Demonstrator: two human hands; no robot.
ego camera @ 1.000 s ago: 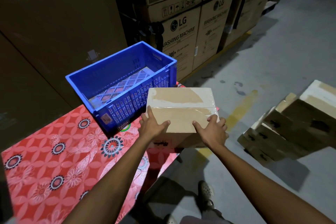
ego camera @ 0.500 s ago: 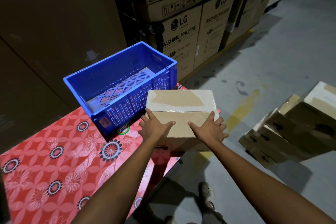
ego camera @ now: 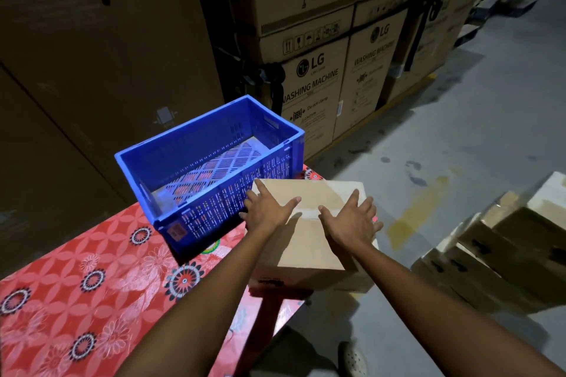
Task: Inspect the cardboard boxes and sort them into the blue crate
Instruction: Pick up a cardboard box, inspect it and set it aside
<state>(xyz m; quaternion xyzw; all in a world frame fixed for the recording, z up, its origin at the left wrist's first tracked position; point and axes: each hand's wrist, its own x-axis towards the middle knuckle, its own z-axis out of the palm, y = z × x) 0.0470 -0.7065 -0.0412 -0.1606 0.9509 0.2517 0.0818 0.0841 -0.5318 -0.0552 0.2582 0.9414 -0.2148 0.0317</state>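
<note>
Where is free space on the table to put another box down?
The red patterned tablecloth is bare on the left, in front of the blue crate. The right corner is crowded: the cardboard box under both hands sits beside the crate. The crate's floor looks empty.

Table (ego camera: pixel 92 300) in my view carries a red floral cloth. Directly on it: blue crate (ego camera: pixel 171 162) at the far end, cardboard box (ego camera: pixel 309 251) just beside the crate, at the table's right edge and overhanging it. Grey floor (ego camera: pixel 459 131) carries a leaning stack of cartons (ego camera: pixel 505 254) at right.
</note>
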